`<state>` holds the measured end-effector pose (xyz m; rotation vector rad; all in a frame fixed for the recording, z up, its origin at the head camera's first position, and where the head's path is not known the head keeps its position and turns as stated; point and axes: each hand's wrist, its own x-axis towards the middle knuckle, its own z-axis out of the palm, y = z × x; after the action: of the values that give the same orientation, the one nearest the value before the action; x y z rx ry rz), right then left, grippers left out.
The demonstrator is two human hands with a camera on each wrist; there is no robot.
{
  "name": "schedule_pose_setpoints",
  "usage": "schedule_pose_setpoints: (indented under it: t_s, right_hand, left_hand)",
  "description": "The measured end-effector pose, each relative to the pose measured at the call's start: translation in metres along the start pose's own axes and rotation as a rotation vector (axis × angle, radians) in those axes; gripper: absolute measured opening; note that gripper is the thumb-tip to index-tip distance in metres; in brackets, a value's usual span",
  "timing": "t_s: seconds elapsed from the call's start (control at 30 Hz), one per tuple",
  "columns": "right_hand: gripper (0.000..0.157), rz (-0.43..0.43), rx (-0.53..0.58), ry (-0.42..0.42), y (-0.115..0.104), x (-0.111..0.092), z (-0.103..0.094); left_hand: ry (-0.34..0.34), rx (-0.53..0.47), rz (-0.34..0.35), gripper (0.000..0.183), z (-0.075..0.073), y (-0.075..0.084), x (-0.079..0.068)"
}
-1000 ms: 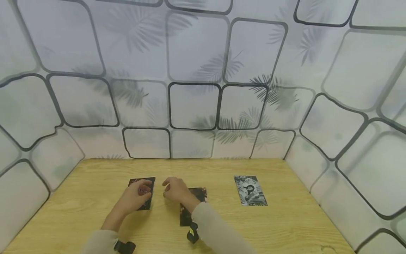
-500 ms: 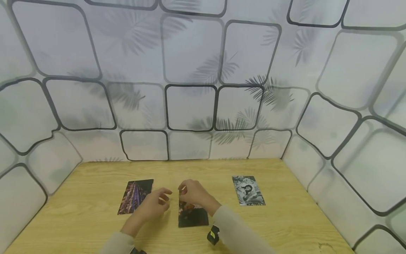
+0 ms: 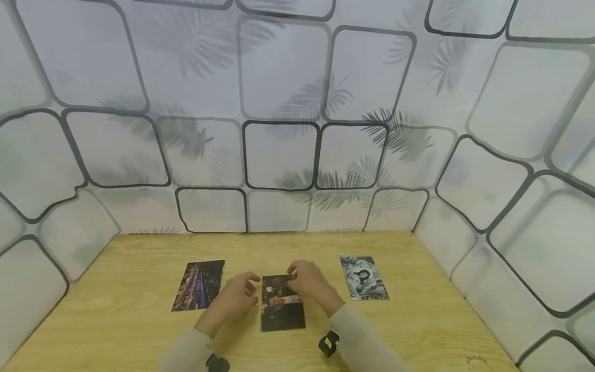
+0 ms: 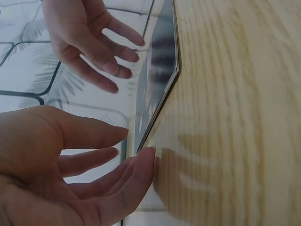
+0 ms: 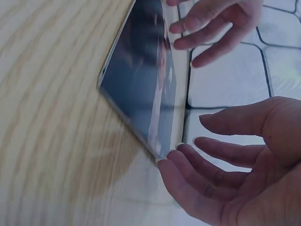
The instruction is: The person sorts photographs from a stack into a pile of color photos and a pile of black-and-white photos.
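A dark photo card (image 3: 282, 316), with a light streak across its middle, lies flat between my hands in the head view. From the side it looks like a thin stack (image 4: 157, 75) with layered edges. My left hand (image 3: 236, 297) is at its left side, fingers loosely bent. In the left wrist view a fingertip (image 4: 149, 155) is at the stack's corner, thumb apart. My right hand (image 3: 308, 279) is over the far right corner. In the right wrist view its fingertips (image 5: 164, 165) touch the stack's edge, with the thumb held away. Neither hand grips it.
To the left lies a photo card (image 3: 199, 285) with purple streaks. A black-and-white photo card (image 3: 364, 278) lies to the right. All rest on a wooden table (image 3: 418, 330), with a patterned curtain (image 3: 283, 155) behind and at both sides.
My left hand has moved right, off the purple-streaked card, to the middle card's left side. My right hand has moved right, from the gap between the cards to the middle card's far right corner.
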<state>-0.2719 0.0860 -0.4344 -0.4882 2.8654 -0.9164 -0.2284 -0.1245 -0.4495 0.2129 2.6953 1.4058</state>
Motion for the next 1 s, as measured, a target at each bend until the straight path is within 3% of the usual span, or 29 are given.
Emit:
schedule_pose_setpoints:
  t_s: [0.37,1.0]
  right_hand:
    - [0.026,0.029,0.04,-0.052,0.013,-0.002,-0.005]
    - [0.027,0.038,0.024,-0.053,0.018,-0.004,-0.001]
  left_hand:
    - [-0.027,-0.007,0.004,0.049,0.005,0.008,0.003]
    - [0.053,-0.069,-0.008,0.051,0.011,0.002,0.012]
